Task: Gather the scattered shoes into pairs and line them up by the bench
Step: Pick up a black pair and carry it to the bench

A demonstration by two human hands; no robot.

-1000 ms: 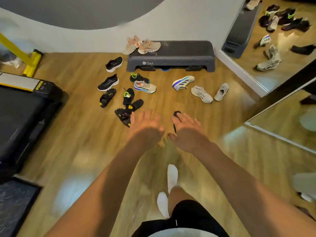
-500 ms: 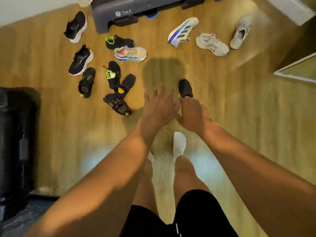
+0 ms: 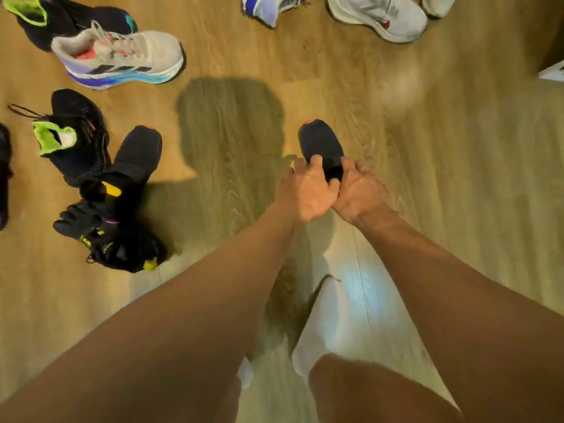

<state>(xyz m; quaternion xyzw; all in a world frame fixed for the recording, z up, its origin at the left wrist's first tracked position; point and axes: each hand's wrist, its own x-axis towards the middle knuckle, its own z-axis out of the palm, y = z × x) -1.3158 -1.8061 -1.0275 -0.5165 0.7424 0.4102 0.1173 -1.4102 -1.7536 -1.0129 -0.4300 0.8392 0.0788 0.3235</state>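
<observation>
A person bends over a wooden floor and holds one black shoe with both hands. The shoe is in the middle of the view. Its toe points away from the person. It is by itself, well apart from the other shoes.

The left hand is on the heel end, and its fingers curl over the top of the shoe. The right hand is on the shoe's right side. Its thumb lies against the shoe and its fingers bend in at the back. The two hands touch each other, and both are closed on the shoe. It is hard to tell if the shoe rests on the floor or is just off it.

To the left is a small heap of dark shoes. A black slip-on shoe lies partly on a black shoe with toes. Touching the slip-on is a black shoe with a green tongue. Farther up is a grey shoe with a blue sole. It is right next to a black shoe with a green lining.

At the top edge are a white and blue shoe and a pale grey shoe, both partly cut off. A dark shadow falls on the floor between the heap and the held shoe. The person's white socks show between the arms.
</observation>
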